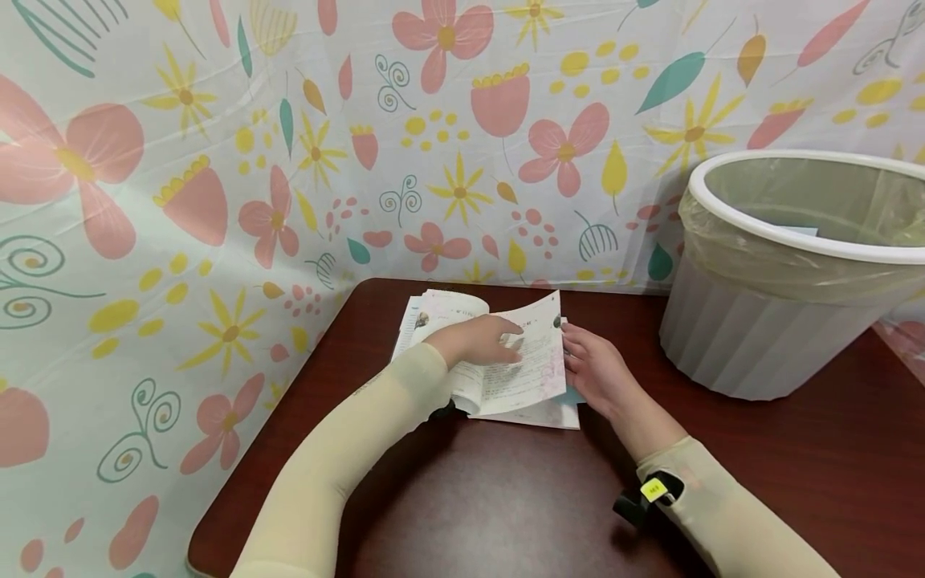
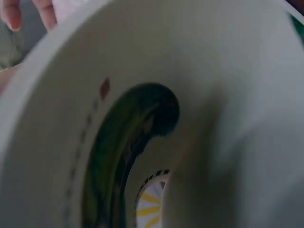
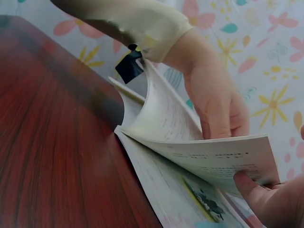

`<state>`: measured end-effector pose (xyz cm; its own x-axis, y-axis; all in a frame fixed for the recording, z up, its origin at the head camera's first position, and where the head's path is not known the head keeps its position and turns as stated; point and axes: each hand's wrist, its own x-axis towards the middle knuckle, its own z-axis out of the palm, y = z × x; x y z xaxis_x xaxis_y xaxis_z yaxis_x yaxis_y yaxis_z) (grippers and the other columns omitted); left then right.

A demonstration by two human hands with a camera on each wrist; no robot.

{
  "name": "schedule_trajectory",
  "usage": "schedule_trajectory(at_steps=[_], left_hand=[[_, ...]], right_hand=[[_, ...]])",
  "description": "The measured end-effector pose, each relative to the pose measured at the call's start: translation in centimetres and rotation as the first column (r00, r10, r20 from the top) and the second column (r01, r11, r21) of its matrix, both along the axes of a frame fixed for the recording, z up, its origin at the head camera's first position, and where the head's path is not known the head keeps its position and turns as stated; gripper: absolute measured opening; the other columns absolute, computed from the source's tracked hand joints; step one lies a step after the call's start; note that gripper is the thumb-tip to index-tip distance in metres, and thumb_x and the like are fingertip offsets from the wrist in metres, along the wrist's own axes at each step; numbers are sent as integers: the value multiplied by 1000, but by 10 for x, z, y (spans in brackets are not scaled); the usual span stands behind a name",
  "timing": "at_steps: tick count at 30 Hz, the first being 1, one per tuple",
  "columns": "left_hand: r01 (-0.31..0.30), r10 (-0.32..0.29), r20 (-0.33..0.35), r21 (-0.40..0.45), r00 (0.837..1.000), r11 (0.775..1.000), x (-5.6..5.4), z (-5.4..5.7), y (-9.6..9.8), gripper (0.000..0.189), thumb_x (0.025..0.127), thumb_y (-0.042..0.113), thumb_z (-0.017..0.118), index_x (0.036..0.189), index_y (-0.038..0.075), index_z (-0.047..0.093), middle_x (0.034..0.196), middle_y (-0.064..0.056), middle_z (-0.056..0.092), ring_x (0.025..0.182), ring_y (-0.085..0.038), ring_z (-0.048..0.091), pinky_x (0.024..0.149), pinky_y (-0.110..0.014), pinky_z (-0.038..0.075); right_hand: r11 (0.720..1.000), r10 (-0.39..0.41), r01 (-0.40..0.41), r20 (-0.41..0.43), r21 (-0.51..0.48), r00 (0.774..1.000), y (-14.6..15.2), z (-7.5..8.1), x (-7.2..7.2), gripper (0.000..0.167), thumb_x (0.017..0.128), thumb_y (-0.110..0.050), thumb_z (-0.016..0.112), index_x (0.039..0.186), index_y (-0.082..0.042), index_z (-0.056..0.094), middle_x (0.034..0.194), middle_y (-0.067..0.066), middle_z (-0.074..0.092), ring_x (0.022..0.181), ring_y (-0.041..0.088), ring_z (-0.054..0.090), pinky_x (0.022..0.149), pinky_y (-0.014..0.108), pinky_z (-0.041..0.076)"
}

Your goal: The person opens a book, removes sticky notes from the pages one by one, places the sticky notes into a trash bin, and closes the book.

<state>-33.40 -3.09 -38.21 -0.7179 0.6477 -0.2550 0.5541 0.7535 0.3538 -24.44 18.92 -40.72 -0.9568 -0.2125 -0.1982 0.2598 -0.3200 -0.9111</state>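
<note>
An open book (image 1: pixel 523 353) lies on the table, one leaf standing up from its right half. My left hand (image 1: pixel 480 341) rests on the upper face of that leaf, fingers loosely stretched toward its right side. Seen from the right wrist, the left hand (image 3: pixel 218 107) is behind the leaf's edge. My right hand (image 1: pixel 596 369) is at the leaf's outer edge. In the right wrist view a digit of the right hand (image 3: pixel 278 204) touches the leaf's underside. Curved pages (image 2: pixel 213 52) fill the left wrist view; fingertips (image 2: pixel 12 19) show at its top left corner.
A grey bin (image 1: pixel 744 337) with a white rim and a plastic liner stands on the table's right side; a light blue piece shows inside. The dark red table (image 1: pixel 462 498) meets a floral curtain (image 1: pixel 462 144) at the back and left. A light blue piece (image 1: pixel 573 395) shows beneath the leaf.
</note>
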Motion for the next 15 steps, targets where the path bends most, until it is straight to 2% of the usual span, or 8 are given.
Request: schedule_trajectory(at_steps=[3, 7, 11, 15], left_hand=[[-4, 2, -48, -55, 999, 998, 6, 0, -7, 62, 100, 43, 63, 156, 21, 48, 161, 3, 47, 151, -18, 41, 125, -35, 33], [-12, 3, -90, -107, 996, 994, 12, -4, -19, 61, 100, 46, 62, 155, 23, 49, 159, 3, 49, 152, -18, 40, 125, -37, 33], [-1, -12, -111, -120, 994, 993, 15, -9, -32, 61, 101, 48, 60, 155, 22, 49, 163, -2, 44, 157, -24, 31, 127, -41, 29], [-13, 3, -98, -98, 995, 995, 18, -12, -43, 62, 101, 47, 60, 155, 21, 49, 169, -8, 32, 160, -32, 20, 129, -47, 25]], right_hand=[[1000, -5, 5, -23, -2, 1000, -3, 0, -1, 61, 111, -26, 37, 164, -7, 14, 164, 12, 30, 134, 17, 45, 95, 25, 50], [1000, 2, -3, -55, -21, 998, -9, 0, -3, 51, 110, -21, 37, 158, -5, 26, 137, 1, 56, 119, 13, 54, 91, 28, 52], [999, 11, -13, -70, -32, 997, -16, 2, -5, 49, 109, -19, 38, 155, -7, 28, 121, -5, 62, 112, 14, 55, 90, 31, 51], [1000, 7, -8, -67, -23, 998, -24, 4, -6, 56, 109, -21, 38, 161, -11, 22, 126, -3, 60, 110, 16, 55, 89, 32, 50]])
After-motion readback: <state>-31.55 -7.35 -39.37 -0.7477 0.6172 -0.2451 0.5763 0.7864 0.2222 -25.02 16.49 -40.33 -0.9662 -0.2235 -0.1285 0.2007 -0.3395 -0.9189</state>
